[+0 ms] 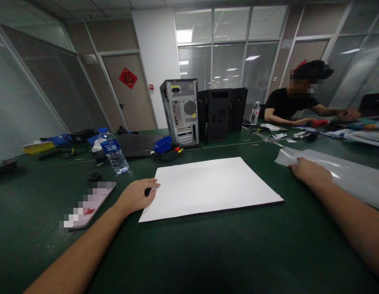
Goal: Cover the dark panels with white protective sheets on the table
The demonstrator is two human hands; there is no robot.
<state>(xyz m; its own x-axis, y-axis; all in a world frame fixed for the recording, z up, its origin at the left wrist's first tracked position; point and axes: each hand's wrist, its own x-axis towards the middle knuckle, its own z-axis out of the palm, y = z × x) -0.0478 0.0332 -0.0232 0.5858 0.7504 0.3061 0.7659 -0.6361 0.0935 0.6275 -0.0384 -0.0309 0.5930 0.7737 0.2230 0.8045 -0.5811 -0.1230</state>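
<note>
A white rectangular sheet [210, 188] with a dark layer showing along its edges lies flat on the green table [189, 257]. My left hand [138, 195] rests at its left edge, fingers closed on that edge, with a small dark patch between thumb and fingers. Off to the right, my right hand [312, 170] grips the left end of a clear plastic sheet [351, 175], which stretches over the table to the right frame edge. The fingertips of the right hand are partly hidden by the plastic.
A water bottle [114, 153], a dark round object [94, 177] and a pinkish flat object [94, 204] are at left. Computer cases [183, 112] stand behind the sheet. Across the table at right sits a person [289, 104] near tools and cables.
</note>
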